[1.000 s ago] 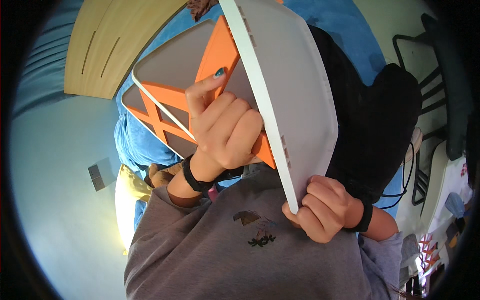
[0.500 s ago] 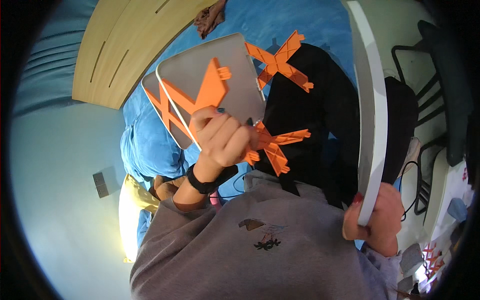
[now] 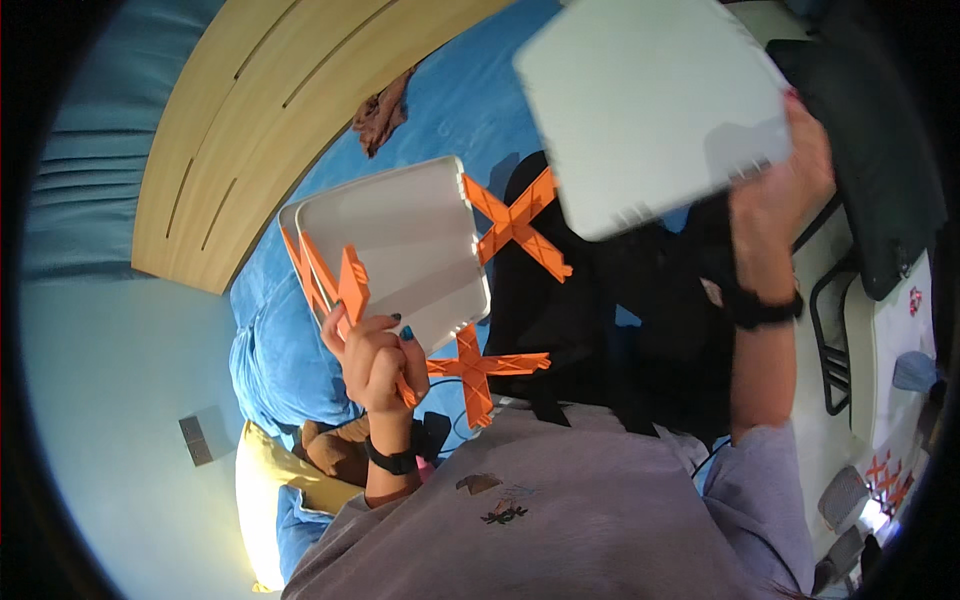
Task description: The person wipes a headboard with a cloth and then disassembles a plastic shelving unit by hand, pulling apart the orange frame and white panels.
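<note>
My left hand point(image 3: 378, 362) is closed round an orange X-shaped brace point(image 3: 352, 285) on the near side of a partly joined rack. Two whitish, shallow-rimmed panels sit in this rack, and the front panel point(image 3: 395, 255) hides most of the other. From the rack's right side stick out an upper orange X brace point(image 3: 514, 222) and a lower orange X brace point(image 3: 474, 368), with free clip ends. My right hand point(image 3: 790, 190) grips the corner of a loose white panel point(image 3: 650, 110), held up at the far right with its broad face showing. The panel's left edge overlaps the upper brace in view; whether they touch I cannot tell.
I sit on a blue bed, my dark-clad legs point(image 3: 640, 330) beneath the parts. A slatted wooden headboard point(image 3: 240, 120) stands at the left, with a brown cloth point(image 3: 380, 115) beside it. Pillows point(image 3: 290, 340) lie nearer. A black chair point(image 3: 850, 160) stands at the right.
My right hand has swung the loose panel up and leftward, turning it from edge-on to broad face. The rack in my left hand has dropped lower and a little left.
</note>
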A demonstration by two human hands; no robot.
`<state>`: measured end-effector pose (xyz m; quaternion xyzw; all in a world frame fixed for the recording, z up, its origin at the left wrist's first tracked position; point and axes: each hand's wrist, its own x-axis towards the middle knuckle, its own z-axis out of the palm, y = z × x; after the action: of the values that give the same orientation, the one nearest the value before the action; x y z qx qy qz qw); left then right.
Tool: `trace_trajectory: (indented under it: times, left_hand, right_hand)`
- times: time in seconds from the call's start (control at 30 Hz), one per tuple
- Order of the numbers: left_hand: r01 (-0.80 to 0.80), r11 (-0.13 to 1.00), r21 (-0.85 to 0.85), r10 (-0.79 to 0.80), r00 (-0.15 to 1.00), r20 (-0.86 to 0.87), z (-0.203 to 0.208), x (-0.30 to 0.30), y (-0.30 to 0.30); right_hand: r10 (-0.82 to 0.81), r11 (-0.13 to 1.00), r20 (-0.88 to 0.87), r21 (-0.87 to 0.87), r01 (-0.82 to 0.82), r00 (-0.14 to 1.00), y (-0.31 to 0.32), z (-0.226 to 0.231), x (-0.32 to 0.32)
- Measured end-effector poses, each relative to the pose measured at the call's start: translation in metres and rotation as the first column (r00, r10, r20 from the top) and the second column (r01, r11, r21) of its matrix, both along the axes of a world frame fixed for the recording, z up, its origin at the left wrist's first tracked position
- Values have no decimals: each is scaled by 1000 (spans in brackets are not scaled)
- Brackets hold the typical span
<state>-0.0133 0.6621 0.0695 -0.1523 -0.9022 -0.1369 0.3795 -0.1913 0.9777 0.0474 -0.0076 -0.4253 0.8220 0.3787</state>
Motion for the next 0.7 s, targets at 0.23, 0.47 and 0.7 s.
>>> trace_trajectory:
  times: [0.23,0.47,0.7]
  left_hand:
    - [-14,1000,-11,15,998,62,-2,12,18]
    - [-3,999,39,1,999,49,-4,9,18]
    - [29,660,751,39,997,-73,51,-50,-45]
  right_hand:
    - [117,855,684,300,-423,720,-53,-81,-12]
    - [510,203,857,-33,-979,77,-75,-90,73]
    - [798,190,561,113,-975,221,-86,-58,103]
